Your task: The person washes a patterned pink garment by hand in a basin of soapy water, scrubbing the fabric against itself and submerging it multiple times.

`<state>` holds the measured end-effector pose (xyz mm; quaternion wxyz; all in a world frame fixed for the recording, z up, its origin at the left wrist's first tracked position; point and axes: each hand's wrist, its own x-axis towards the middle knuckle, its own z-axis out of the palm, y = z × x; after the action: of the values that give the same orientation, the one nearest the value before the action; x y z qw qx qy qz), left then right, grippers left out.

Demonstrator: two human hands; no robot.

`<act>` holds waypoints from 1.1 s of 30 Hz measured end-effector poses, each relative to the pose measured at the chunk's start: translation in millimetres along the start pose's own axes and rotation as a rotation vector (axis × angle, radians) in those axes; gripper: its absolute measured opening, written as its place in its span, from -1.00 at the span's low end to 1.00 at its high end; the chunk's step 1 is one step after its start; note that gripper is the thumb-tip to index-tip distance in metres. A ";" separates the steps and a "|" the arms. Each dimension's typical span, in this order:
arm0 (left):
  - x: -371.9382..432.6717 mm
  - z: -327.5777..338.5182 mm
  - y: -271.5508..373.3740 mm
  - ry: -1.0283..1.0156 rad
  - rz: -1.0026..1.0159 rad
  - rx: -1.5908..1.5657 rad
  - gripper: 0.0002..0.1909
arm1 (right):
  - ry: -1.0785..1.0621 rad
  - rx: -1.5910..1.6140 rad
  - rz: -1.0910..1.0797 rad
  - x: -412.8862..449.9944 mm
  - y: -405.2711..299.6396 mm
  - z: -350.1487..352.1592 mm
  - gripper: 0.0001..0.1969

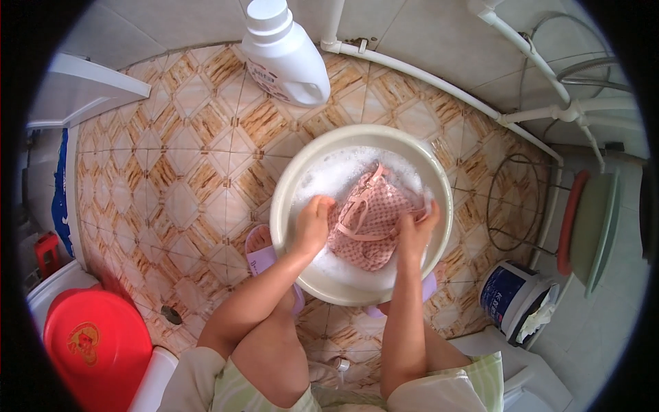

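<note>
A round cream plastic basin (284, 226) stands on the tiled floor before me, holding white, foamy suds (329, 170). Over the foam is a wet, pink checked bag (373, 221) with thin pink straps, its lower part lying among the suds. My left hand (314, 222) grips the bag's left edge, the fingertips partly hidden. At the right side, my right hand (416, 226) pinches its edge, with some foam on the fingers.
A white detergent bottle (285, 56) stands beyond the basin. White pipes (422, 74) run along the wall. Right are a paint bucket (507, 298), a wire rack (491, 206) and upright basins (592, 226). A red basin (98, 335) is at lower left, near a floor drain (171, 314).
</note>
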<state>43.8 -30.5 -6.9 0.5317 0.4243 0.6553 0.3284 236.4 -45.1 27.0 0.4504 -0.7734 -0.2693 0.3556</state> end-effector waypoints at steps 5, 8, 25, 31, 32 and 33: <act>-6.4 7.5 43.5 -0.144 -0.158 0.000 -0.71 | -0.039 -0.910 -0.121 -40.7 7.7 50.0 -0.30; -8.7 10.1 50.0 -0.208 -0.094 -0.044 -0.58 | 0.004 -0.943 -0.211 -33.9 41.9 64.7 -0.46; -27.3 -16.0 80.8 -0.305 0.308 0.715 -0.76 | -0.161 -0.127 0.377 -15.3 52.2 -4.4 -0.36; -15.1 -28.8 98.3 -0.305 -0.407 -0.804 -0.78 | -0.187 0.388 0.514 -28.4 0.9 -16.1 -0.62; -13.5 -35.3 103.5 -0.373 -0.450 -0.883 -0.71 | -0.201 0.383 0.370 -24.1 16.7 -25.4 -0.61; -11.8 -35.6 106.4 -0.375 -0.448 -0.883 -0.71 | -0.200 0.384 0.367 -23.5 10.0 -23.3 -0.61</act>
<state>32.0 4.7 99.7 0.8251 0.0609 0.4228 0.3698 241.6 -78.6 33.3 0.4879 -0.6709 -0.0955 0.5503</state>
